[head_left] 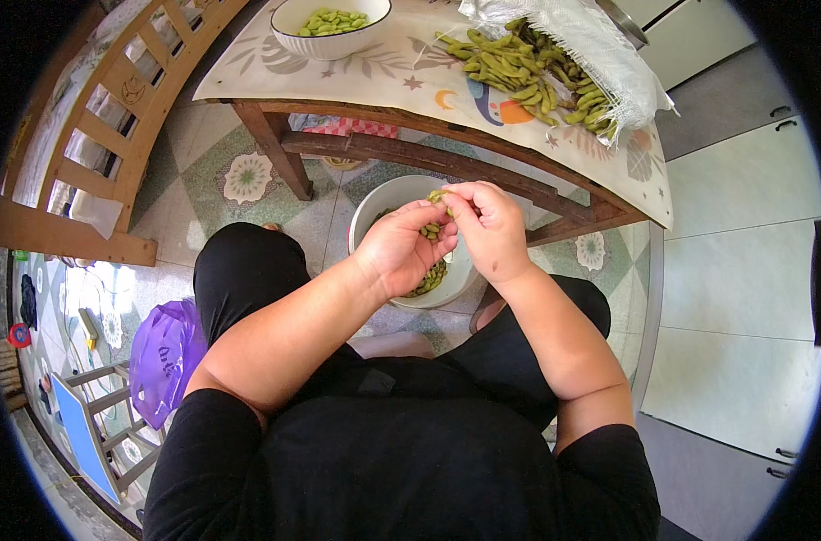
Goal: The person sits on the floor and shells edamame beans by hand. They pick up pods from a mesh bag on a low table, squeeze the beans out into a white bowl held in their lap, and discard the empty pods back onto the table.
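Two hands meet over a white bucket (pixel 388 200) that stands on the tiled floor between the person's knees, just under the near edge of the table (pixel 383 68). The left hand (pixel 401 251) and the right hand (pixel 490 225) are pressed close together, fingertips pinching a green pod (pixel 439 196) between them; a few loose beans or pod pieces show in the cup of the left palm, though it is hard to tell which. The step in hand looks like shelling: the pod is being split at its seam above the bucket, which already holds a layer of spent green husks.

Judging from the layout, the next move calls for thumb pressure along the seam to pop the beans free, then a reach up to the table, where a white bowl (pixel 329 41) near the far left corner holds smooth, pale-green shelled beans.

Unshelled pods lie in a heap (pixel 519 72) toward the right edge of the table, long, bumpy and dull yellow-green, spilling from a coarse woven white sack (pixel 600 45). A patterned, glossy cloth covers the tabletop; the frame below is dark, worn wood. To the left stand a slatted wooden bench (pixel 113 117) and a crumpled purple bag (pixel 163 352).
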The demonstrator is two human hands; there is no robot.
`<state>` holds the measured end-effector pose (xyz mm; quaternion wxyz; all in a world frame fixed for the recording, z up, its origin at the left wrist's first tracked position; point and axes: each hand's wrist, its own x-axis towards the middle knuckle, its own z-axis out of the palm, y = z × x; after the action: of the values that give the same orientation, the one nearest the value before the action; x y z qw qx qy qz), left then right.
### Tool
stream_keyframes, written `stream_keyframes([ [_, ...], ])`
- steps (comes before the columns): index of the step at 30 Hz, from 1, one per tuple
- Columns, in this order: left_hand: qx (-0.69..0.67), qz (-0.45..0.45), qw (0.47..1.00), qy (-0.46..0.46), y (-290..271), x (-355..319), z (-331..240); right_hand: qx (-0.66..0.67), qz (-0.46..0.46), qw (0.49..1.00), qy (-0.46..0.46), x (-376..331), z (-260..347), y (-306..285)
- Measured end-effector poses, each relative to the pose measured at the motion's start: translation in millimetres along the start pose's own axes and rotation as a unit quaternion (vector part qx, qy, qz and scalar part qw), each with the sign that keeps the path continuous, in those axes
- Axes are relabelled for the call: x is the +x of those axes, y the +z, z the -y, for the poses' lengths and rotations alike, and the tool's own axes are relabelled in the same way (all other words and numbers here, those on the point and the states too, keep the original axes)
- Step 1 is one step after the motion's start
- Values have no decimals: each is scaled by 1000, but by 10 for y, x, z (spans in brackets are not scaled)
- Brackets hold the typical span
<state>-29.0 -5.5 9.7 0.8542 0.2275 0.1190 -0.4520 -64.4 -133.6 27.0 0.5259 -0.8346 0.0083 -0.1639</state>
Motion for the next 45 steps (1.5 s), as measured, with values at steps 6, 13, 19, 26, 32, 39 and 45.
stream_keyframes([
  [6, 18, 2, 1000, 15, -26, 8, 1, 75, -21, 996, 34, 10, -122, 21],
  [13, 35, 11, 998, 54, -71, 30, 34, 121, -11, 990, 70, -9, -90, 37],
  [19, 38, 11, 998, 51, -102, 79, 35, 108, -21, 990, 89, -6, -86, 33],
  [26, 69, -43, 995, 51, -115, 80, 17, 78, -31, 993, 77, 10, -56, 3],
  [32, 93, -132, 986, 46, -72, 35, -69, -6, -84, 996, 22, 117, -53, -163],
  [39, 81, -104, 991, 27, 19, 36, -125, -246, -104, 961, -67, 726, 81, -512],
  [45, 93, -76, 992, 42, 33, 64, -199, -487, -91, 856, -144, 1311, -31, -641],
])
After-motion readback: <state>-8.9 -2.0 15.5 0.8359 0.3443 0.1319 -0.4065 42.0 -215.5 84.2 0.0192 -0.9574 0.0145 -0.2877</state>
